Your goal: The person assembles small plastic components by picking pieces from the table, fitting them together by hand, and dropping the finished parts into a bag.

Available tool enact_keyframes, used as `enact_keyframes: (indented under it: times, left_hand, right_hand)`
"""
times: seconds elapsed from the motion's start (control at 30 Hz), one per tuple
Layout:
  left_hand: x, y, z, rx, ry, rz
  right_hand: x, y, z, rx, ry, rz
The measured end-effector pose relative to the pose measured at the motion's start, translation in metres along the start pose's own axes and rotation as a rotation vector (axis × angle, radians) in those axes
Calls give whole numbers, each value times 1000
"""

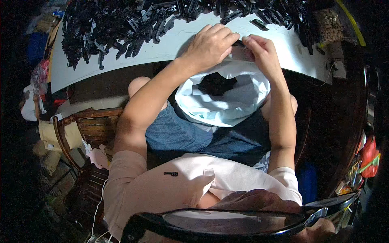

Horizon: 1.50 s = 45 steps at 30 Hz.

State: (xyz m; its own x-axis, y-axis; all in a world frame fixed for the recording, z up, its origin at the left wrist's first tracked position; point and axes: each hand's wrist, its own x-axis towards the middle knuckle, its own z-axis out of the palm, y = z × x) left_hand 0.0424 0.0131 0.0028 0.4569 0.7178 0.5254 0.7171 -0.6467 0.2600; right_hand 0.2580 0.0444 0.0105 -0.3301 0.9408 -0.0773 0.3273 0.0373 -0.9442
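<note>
Both my hands meet over the table's near edge, just above an opened white bag. A small dark piece shows between them, mostly hidden by the fingers. My left hand has its fingers curled around the piece's left end. Thumb and forefinger of my right hand pinch together at its right end. The white bag rests between my knees with its mouth up, and dark pieces lie deep inside it. Several black plastic parts form a wide heap along the far side of the table.
The white table spans the far side. One black part lies apart from the heap beyond my right hand. A wooden chair stands at left. At the far right corner is a brownish bag; a thin white cable hangs nearby.
</note>
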Motion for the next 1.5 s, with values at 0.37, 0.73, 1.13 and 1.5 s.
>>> enact_keyframes:
  times: [0.37,0.73,1.13,1.5]
  left_hand:
    - [2,5,0,-415,-2,-360]
    - [-1,3,4,-492,79,-309]
    - [1,3,3,-217,78,-245]
    - [3,15,1,-290,-163,-123]
  right_hand:
    - [36,18,-20,-989,495,-245]
    - [0,-9,25,568,-61,63]
    - [-3,-5,29,570,-70,84]
    - [46,36,-23,-872,649,-285]
